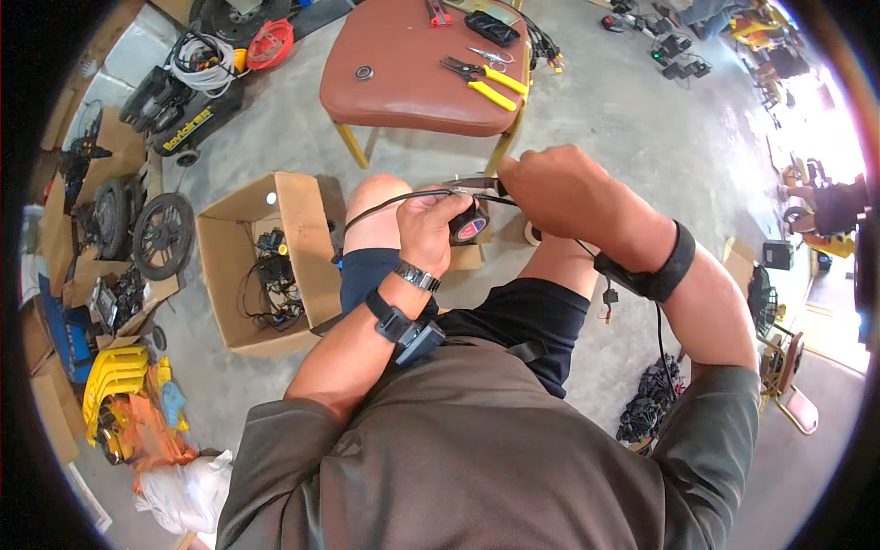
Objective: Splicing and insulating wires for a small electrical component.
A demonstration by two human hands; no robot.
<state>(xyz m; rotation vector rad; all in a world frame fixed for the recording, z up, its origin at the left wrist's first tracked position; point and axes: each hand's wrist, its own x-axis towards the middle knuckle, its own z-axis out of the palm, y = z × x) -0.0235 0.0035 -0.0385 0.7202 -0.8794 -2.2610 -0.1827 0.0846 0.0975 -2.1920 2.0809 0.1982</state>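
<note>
My left hand [429, 223] is closed in a pinch on a black cable [374, 210] above my lap. Beside its fingertips hangs a small round black part [468, 226] with a red and blue badge; whether the cable runs into it I cannot tell. In my right hand [559, 194], closed in a fist, is a slim knife-like tool [475, 182] with a greyish metal end. That end points left and lies right by the cable at my left fingertips. The grip itself is hidden by my fingers.
A brown padded chair [403, 78] ahead carries yellow-handled wire strippers [484, 82], scissors [492, 55], a ring [364, 72] and a black pouch [491, 28]. An open cardboard box [307, 243] with wired parts stands left. A black cable heap [649, 403] lies right.
</note>
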